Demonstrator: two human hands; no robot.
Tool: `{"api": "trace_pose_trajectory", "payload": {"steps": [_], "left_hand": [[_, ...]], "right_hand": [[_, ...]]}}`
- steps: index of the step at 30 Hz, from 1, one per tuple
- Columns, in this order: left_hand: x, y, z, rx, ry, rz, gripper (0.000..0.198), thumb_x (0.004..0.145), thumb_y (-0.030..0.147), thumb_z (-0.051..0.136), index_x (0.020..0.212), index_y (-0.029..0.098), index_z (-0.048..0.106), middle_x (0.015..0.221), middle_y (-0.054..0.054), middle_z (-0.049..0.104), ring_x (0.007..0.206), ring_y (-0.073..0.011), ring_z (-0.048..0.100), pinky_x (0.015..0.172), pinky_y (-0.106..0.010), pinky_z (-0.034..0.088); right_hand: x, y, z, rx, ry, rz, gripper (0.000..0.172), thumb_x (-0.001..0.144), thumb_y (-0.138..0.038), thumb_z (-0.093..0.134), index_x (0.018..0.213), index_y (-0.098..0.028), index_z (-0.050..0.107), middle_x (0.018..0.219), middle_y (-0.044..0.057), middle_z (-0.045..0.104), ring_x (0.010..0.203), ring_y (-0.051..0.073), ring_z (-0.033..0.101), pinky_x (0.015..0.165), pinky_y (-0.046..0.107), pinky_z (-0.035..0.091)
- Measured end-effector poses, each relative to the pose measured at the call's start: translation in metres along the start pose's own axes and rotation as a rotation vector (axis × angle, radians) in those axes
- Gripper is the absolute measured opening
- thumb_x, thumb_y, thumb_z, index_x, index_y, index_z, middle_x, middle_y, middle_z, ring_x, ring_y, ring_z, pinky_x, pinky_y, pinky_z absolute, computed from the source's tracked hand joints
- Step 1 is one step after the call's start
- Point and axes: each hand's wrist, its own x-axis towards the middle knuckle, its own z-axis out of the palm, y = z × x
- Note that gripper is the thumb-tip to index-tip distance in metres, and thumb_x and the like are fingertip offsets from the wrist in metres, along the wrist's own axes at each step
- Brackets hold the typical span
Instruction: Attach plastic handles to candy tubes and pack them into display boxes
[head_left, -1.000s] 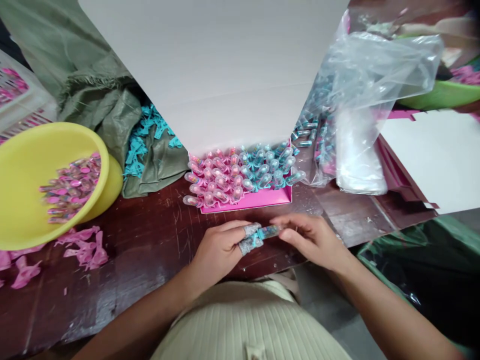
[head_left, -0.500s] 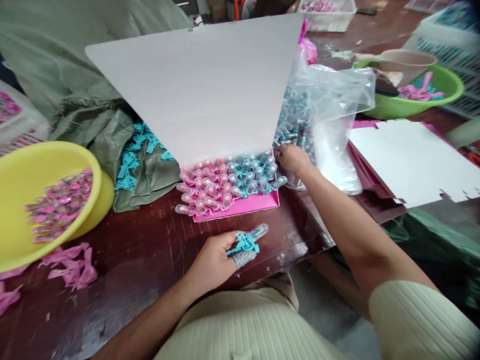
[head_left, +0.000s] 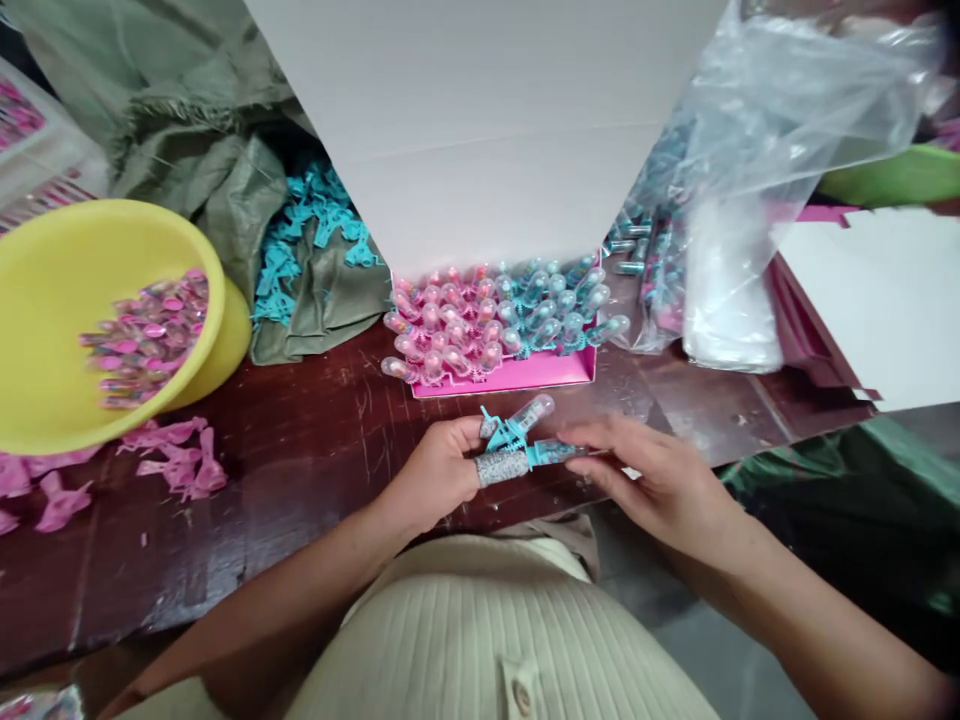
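Observation:
My left hand (head_left: 442, 470) is closed near the table's front edge, holding a teal-capped clear tube (head_left: 525, 418) between thumb and a finger wrapped in grey tape. My right hand (head_left: 645, 475) pinches a second teal tube (head_left: 555, 453) and holds its end against the left fingers. Just beyond both hands stands a pink tray (head_left: 517, 375) packed with several pink and teal tubes, under a raised white card lid (head_left: 487, 130).
A yellow bowl (head_left: 45, 410) of pink tubes sits at left, with loose pink caps (head_left: 172, 465) in front of it. Teal caps (head_left: 307, 225) lie on green cloth. A clear plastic bag (head_left: 750, 150) of teal tubes and white card sheets (head_left: 885, 290) lie at right.
My right hand came back from the bag beside the tray carrying a teal tube and met the left hand. The left hand kept its tube and shifted slightly forward.

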Motion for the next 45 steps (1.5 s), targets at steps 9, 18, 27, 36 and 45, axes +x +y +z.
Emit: {"api": "trace_pose_trajectory", "payload": {"steps": [9, 18, 27, 36, 45], "left_hand": [[-0.019, -0.006, -0.012, 0.106, -0.021, 0.230, 0.034, 0.073, 0.039, 0.086, 0.094, 0.014, 0.077, 0.083, -0.002, 0.073, 0.077, -0.0156, 0.065, 0.077, -0.026, 0.051], [-0.022, -0.010, -0.018, 0.141, 0.009, 0.246, 0.035, 0.073, 0.043, 0.085, 0.087, 0.013, 0.074, 0.080, -0.002, 0.072, 0.080, -0.0175, 0.065, 0.080, -0.029, 0.053], [-0.034, 0.002, -0.023, 0.205, -0.122, 0.211, 0.016, 0.089, 0.027, 0.066, 0.094, 0.017, 0.077, 0.089, -0.003, 0.075, 0.083, -0.0155, 0.066, 0.083, -0.028, 0.051], [-0.036, 0.009, -0.022, 0.441, -0.097, 0.269, 0.025, 0.094, 0.028, 0.059, 0.105, 0.018, 0.079, 0.091, -0.001, 0.077, 0.086, -0.0185, 0.068, 0.076, -0.025, 0.048], [-0.030, 0.005, -0.026, 0.299, -0.097, 0.154, 0.018, 0.089, 0.027, 0.062, 0.080, 0.015, 0.071, 0.061, 0.004, 0.059, 0.058, -0.0087, 0.051, 0.058, -0.020, 0.038]], "right_hand": [[0.006, -0.010, 0.001, 0.104, -0.157, 0.167, 0.020, 0.103, -0.032, 0.053, 0.117, -0.024, 0.066, 0.076, -0.002, 0.073, 0.062, 0.012, 0.070, 0.058, 0.021, 0.056], [0.005, -0.007, 0.011, 0.053, -0.141, 0.171, 0.022, 0.097, -0.041, 0.063, 0.111, -0.024, 0.069, 0.086, 0.001, 0.076, 0.069, 0.015, 0.069, 0.063, 0.025, 0.054], [0.033, -0.005, -0.011, -0.041, -0.159, -0.108, 0.026, 0.100, -0.031, 0.059, 0.125, -0.026, 0.064, 0.114, 0.005, 0.074, 0.099, 0.019, 0.071, 0.083, 0.029, 0.055], [0.033, -0.010, -0.014, -0.154, -0.197, -0.075, 0.039, 0.095, -0.047, 0.064, 0.127, -0.023, 0.060, 0.102, 0.006, 0.072, 0.073, 0.015, 0.067, 0.061, 0.025, 0.047], [0.029, 0.002, -0.017, -0.093, -0.182, -0.045, 0.038, 0.098, -0.048, 0.060, 0.123, -0.020, 0.064, 0.104, 0.007, 0.073, 0.069, 0.014, 0.066, 0.060, 0.025, 0.050]]}}
